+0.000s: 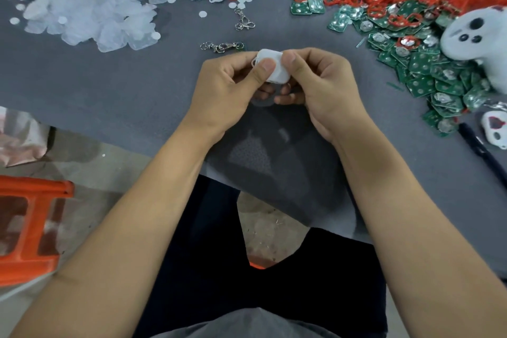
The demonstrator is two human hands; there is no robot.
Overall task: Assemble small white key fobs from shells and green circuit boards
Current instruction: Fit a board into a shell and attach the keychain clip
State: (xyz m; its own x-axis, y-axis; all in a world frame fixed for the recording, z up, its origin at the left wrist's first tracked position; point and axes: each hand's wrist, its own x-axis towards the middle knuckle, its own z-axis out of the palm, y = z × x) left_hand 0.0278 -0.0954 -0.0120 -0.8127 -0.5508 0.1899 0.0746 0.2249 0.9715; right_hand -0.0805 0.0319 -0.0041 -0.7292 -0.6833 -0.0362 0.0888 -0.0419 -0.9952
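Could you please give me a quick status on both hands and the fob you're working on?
Left hand and right hand both pinching one white fob, thumbs on top. Held above the grey table. Green boards piled right. Nothing in the way.

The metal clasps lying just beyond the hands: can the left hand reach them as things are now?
Probably not at once. The way to the metal clasps is free, but the left hand and right hand both pinch the white key fob.
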